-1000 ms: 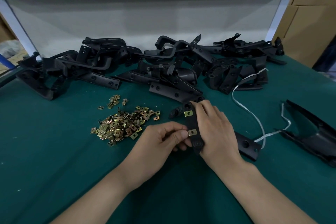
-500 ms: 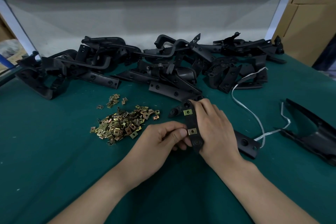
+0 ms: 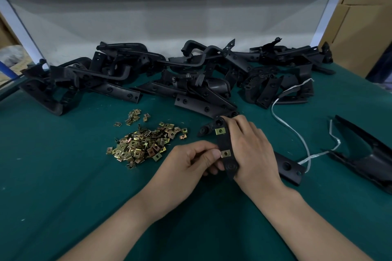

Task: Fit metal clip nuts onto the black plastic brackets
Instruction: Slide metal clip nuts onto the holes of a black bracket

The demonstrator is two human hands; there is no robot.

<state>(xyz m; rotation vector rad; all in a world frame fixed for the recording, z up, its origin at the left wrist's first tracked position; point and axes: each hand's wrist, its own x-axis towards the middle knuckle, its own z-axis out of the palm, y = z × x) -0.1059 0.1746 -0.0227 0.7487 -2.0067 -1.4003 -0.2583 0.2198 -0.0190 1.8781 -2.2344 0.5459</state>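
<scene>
Green cloth is covering the table, with a pale panel standing behind it. Near the middle, a slim matte black bracket with round holes is running near to far between both hands, carrying a far clip nut and a near clip nut, both brass-coloured squares. The right hand is gripping the bracket from the right. The left hand, fingers curled, is pinching the near clip nut. Loose clip nuts are lying left of the hands; more brackets are heaped farther back.
</scene>
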